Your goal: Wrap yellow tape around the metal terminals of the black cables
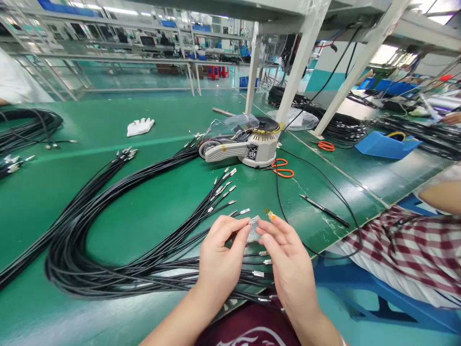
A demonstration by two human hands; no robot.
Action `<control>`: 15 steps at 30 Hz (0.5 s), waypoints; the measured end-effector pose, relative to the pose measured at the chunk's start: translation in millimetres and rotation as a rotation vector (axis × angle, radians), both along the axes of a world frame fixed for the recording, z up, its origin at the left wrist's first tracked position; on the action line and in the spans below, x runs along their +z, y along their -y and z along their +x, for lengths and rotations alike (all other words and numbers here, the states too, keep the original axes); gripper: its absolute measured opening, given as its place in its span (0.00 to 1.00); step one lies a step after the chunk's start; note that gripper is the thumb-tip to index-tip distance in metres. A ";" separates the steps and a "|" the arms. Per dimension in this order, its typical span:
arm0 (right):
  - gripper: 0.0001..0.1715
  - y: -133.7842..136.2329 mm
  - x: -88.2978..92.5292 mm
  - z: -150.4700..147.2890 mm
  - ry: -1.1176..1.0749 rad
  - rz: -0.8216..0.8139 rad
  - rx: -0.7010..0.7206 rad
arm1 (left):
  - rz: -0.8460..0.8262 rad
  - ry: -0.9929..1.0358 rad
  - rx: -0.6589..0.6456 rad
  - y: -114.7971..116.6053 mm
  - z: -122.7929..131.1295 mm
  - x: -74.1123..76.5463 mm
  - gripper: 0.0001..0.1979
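My left hand (221,250) is closed, with thumb and forefinger pinching the small silver connector (254,220) of a black cable. Close to the connector's right end is my right hand (290,257), its fingers bent. A small piece of amber-yellow tape (268,212) clings to a fingertip of this hand. Under and beside both hands lies a bundle of black cables (118,269) with silver connector ends, curving in a U across the green table (173,202). Whether the right fingertips touch the connector is hard to make out.
A round tape dispenser (257,149) stands ahead, with orange-handled scissors (283,168) beside it. To the right are a black pen-like tool (324,210), a blue bin (387,145) and a seated person in checked cloth (406,245). A white glove (140,127) lies back left. White posts (302,62) rise behind.
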State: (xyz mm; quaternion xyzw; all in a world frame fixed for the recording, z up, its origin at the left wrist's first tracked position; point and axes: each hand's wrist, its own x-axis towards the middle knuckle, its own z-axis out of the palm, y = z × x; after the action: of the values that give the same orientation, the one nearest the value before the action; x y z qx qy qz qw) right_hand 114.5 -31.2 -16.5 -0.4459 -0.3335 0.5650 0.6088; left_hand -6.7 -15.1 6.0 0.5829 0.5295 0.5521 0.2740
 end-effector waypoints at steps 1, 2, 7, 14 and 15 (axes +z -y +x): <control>0.21 -6.5 2.9 -1.8 -0.020 0.005 -0.008 | 0.038 -0.034 0.011 0.4 0.5 -0.6 0.06; 0.21 -12.9 6.1 -3.4 -0.033 0.010 -0.015 | 0.078 -0.072 0.017 0.9 0.7 -1.2 0.08; 0.18 -33.2 20.7 -6.0 -0.049 0.010 0.006 | 0.208 -0.236 0.010 0.6 -0.2 -3.9 0.10; 0.20 -36.0 24.1 -5.4 0.031 0.048 0.028 | 0.218 -0.302 0.013 -1.6 -0.8 -8.6 0.06; 0.20 -36.3 23.8 -5.2 0.033 0.053 0.023 | 0.216 -0.308 0.003 -1.5 -0.8 -8.8 0.07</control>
State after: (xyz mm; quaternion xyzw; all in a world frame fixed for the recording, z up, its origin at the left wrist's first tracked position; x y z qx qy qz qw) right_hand 109.4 5.1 7.3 -0.4350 -0.3637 0.5554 0.6083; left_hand -7.5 -13.6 -2.8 0.6858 0.5037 0.5103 0.1246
